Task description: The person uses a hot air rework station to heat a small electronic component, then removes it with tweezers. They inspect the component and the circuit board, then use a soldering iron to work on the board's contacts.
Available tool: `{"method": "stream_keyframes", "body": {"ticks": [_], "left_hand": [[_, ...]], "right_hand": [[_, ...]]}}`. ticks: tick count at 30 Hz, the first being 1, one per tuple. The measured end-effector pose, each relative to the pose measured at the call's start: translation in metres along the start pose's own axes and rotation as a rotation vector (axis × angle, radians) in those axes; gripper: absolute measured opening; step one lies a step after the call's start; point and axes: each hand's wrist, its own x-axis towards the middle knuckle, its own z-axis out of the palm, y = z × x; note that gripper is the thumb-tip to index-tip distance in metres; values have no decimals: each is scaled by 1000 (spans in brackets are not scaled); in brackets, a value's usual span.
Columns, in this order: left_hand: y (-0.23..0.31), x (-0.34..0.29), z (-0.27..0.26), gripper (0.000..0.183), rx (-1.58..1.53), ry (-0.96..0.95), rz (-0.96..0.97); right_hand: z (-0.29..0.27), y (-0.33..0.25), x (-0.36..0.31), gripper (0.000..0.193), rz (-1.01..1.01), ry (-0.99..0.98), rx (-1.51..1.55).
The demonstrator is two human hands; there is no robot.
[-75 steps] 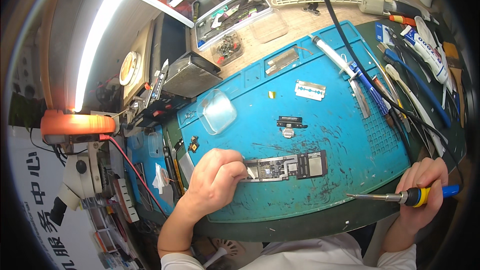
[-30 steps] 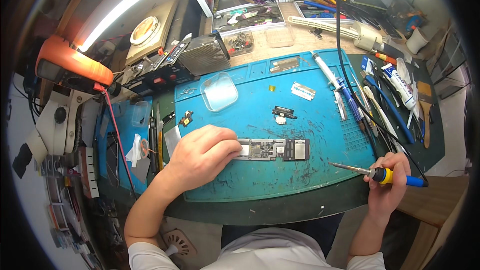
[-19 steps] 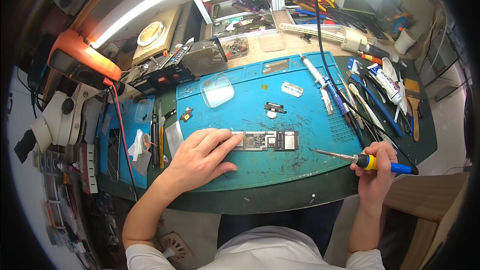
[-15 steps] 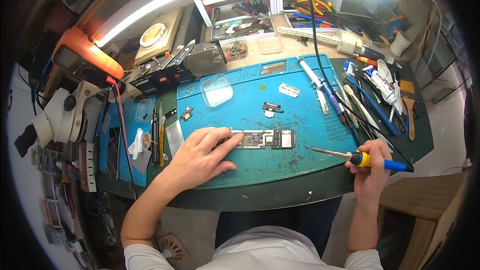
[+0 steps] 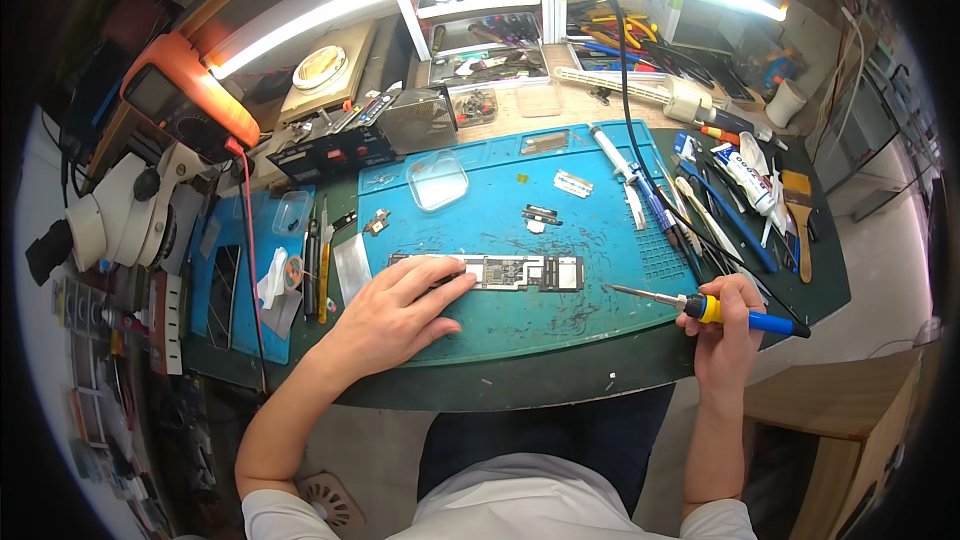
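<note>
A long, narrow circuit board [image 5: 515, 273] with metal shields lies flat on the blue work mat [image 5: 520, 328]. My left hand [image 5: 395, 315] rests over the board's left part, fingers stretched out and fingertips touching its top. Part of the board is hidden under those fingers. In my right hand [image 5: 727, 335] is a soldering iron [image 5: 708, 309] with a blue and yellow handle, gripped between thumb and fingers. Its thin metal tip points left, just off the board's right end and not touching it. Beyond the board sits a small dark part [image 5: 540, 217] with a white piece.
A clear plastic box [image 5: 437, 181] stands farther back on the mat. To the right lie a syringe [image 5: 612, 150], tweezers, a brush [image 5: 798, 215] and a white tube [image 5: 748, 180]. An orange multimeter [image 5: 195, 100] and a microscope [image 5: 125, 220] stand left. A black cable hangs over the mat's right side.
The whole view has shifted slightly. My left hand sits a little lower, and more of the board's left end shows. The soldering iron keeps about the same place beside the board.
</note>
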Motion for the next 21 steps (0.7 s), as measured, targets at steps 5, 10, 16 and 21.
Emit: {"method": "stream_keyframes", "body": {"ticks": [5, 10, 16, 21], "left_hand": [[0, -1, 0, 54, 10, 57, 25], [-1, -3, 1, 54, -24, 54, 6], [2, -1, 0, 57, -49, 45, -37], [5, 4, -1, 57, 19, 9, -51]], "right_hand": [[1, -1, 0, 24, -7, 5, -30], [3, -2, 0, 24, -19, 8, -33], [3, -1, 0, 25, -25, 13, -40], [3, -1, 0, 25, -29, 13, -43]]}}
